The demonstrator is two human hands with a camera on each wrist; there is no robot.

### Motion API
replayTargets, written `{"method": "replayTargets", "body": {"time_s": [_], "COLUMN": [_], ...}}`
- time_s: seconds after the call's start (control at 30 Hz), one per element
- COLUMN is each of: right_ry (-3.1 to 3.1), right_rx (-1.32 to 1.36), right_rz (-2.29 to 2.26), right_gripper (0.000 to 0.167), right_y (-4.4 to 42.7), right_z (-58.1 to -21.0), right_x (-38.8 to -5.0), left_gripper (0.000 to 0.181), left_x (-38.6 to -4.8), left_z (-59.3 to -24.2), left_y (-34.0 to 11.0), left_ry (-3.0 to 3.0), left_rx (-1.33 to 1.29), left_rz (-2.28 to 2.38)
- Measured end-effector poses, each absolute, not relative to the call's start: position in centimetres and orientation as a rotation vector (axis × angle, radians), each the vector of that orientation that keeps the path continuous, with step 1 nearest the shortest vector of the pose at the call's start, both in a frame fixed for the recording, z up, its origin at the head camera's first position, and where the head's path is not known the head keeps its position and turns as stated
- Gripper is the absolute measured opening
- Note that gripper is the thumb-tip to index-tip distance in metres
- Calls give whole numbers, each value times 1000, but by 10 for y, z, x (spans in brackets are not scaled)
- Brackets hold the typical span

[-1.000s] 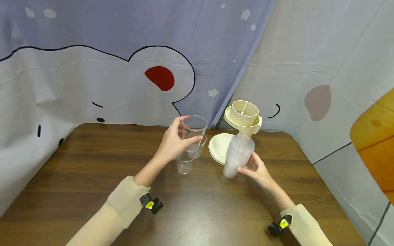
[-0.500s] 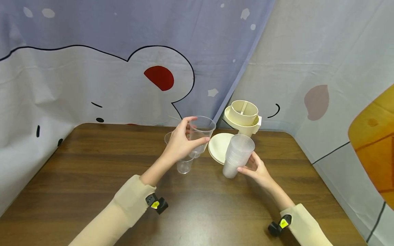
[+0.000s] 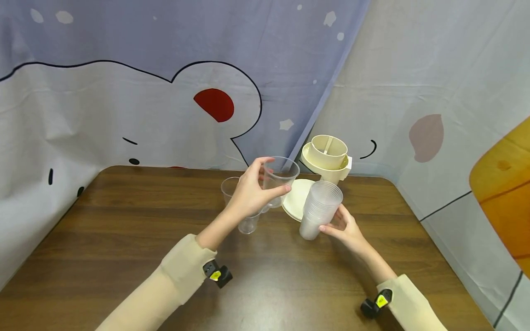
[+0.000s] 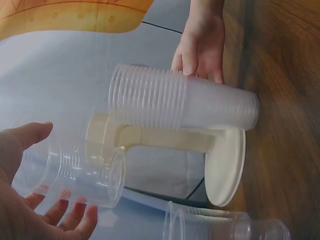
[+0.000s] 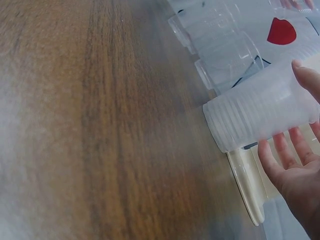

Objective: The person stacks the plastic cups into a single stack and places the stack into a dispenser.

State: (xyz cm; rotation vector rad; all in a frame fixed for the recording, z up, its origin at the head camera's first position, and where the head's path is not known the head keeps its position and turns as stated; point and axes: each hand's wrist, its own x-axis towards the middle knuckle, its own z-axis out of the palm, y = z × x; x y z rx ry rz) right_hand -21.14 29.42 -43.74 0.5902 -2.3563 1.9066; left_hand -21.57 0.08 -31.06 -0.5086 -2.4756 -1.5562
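Note:
My left hand [image 3: 250, 197] holds a clear plastic cup [image 3: 286, 174] between thumb and fingers, above the table. The left wrist view shows this cup [image 4: 85, 170] with the thumb on one side and fingertips on the other. To its right, my right hand [image 3: 347, 232] grips a tall stack of nested plastic cups [image 3: 322, 202] low on its side. The stack leans slightly; whether its bottom touches the table I cannot tell. Beneath and behind my left hand stand more clear cups [image 3: 248, 225], partly hidden by the hand and wrist.
A cream stand [image 3: 330, 154] with a ring-shaped top and round base [image 3: 295, 198] stands behind the stack, near the back edge of the brown wooden table [image 3: 165, 202]. A printed curtain [image 3: 165, 119] hangs along the back and right.
My left hand has moved right with its cup, closer to the stack. A standing cup at the left has come into sight from behind it. My right hand and the stack stay put.

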Motion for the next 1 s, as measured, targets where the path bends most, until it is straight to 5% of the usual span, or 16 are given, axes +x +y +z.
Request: {"method": "replayTargets", "body": {"time_s": [1.0], "right_ry": [-2352], "right_rx": [593], "right_rz": [1910], "right_gripper": [75], "right_y": [294], "right_z": [-438], "right_x": [-210], "left_gripper": [70], "left_x": [-214], "left_z": [-300], "left_y": [25], "left_ry": [-2368], "left_rx": [-617], "left_rz": [-1686]}}
